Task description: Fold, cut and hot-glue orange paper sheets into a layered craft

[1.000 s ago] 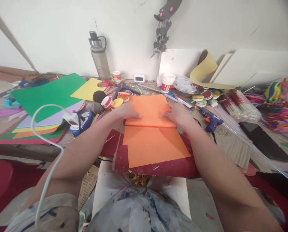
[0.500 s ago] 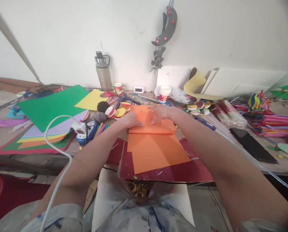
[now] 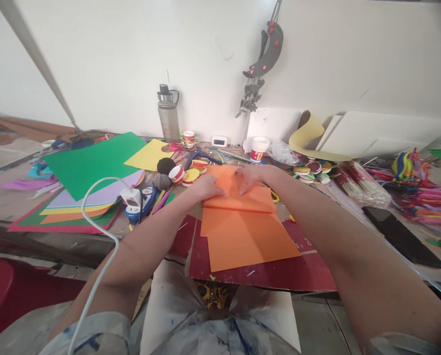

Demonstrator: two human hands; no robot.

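An orange sheet of craft paper (image 3: 238,203) is bent over on itself, its rounded fold facing me. Beneath it a flat orange sheet (image 3: 250,246) reaches towards me over the dark red board (image 3: 309,276). My left hand (image 3: 206,188) rests on the left side of the folded sheet, thumb stretched out. On its upper right part lies my right hand (image 3: 253,175), fingers and thumb apart and touching the paper. The fingertips of my left hand are partly hidden.
Coloured sheets (image 3: 94,162) lie at the left, near a white cable (image 3: 105,236) that crosses my left forearm. Behind stand a water bottle (image 3: 167,118), a small clock (image 3: 219,141) and a paper cup (image 3: 259,149). A phone (image 3: 403,236) lies at the right.
The view has shifted slightly, so everything sits a little further right and lower. My right thumb and fingers have drawn a bit closer together on the folded sheet. The left hand stays on it.
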